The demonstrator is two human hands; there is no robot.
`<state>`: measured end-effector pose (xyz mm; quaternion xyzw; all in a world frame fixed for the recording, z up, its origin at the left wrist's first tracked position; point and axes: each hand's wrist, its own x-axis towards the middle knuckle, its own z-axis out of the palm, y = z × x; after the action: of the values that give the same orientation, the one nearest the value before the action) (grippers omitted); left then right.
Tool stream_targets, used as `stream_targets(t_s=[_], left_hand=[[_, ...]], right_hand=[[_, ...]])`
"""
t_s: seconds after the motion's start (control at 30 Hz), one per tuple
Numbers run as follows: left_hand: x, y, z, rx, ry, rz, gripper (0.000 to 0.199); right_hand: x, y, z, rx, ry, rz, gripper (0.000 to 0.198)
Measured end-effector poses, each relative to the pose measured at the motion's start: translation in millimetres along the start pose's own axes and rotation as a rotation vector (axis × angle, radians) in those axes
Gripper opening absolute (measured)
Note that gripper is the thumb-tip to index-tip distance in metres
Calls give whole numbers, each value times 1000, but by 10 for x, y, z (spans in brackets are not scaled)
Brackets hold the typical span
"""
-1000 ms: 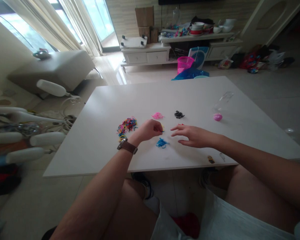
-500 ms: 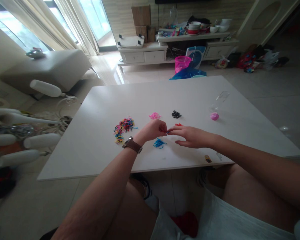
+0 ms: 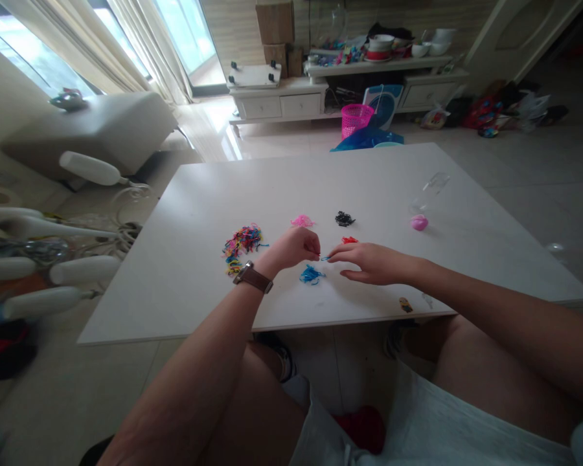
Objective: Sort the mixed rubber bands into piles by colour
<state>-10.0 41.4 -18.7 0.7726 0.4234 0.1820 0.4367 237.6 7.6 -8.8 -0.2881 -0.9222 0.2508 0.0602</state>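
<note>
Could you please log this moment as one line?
left hand: pinched | right hand: spread, fingertips at blue band | blue pile: nearby

Narrow gap between left hand [image 3: 297, 249] and right hand [image 3: 373, 264], partly taken up by a blue band [image 3: 325, 259]. Near side obstructed by blue pile [image 3: 311, 274]; red pile [image 3: 350, 240] sits just beyond the right fingers. Passage available between pink pile [image 3: 302, 221] and black pile [image 3: 344, 219]; wider lane from black pile to pink ball [image 3: 419, 222].

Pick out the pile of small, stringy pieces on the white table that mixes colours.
The multicoloured pile of small, stringy pieces, left of the left hand; the pink pile, black pile, red pile and blue pile each show a single colour.
</note>
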Motion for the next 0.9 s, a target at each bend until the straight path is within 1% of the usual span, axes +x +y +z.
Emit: stream_targets(t_s=[0.1,0.2,0.33,0.47,0.6,0.67,0.77,0.9], left_hand=[[-26,-25,-50,42,47,-10,6],[-48,-58,-68,57,67,-24,4],[-53,-92,-54,41,54,-32,5],[-34,-105,-40,24,49,-24,6],[-8,-111,-27,26,42,-18,8],[-1,-116,-20,28,41,-13,9],[0,-123,-13,29,40,-9,10],[-12,-119,-13,28,38,-17,9]], right_hand=[[-2,7,6,-1,-9,18,36],[1,-4,37,7,-36,19,37],[27,-66,125,27,-99,-6,44],[58,-126,210,37,-142,0,52],[67,-142,236,22,-178,13,61],[64,-132,229,12,-191,13,62],[59,-102,201,-5,-165,12,59],[51,-67,147,-31,-65,15,53]])
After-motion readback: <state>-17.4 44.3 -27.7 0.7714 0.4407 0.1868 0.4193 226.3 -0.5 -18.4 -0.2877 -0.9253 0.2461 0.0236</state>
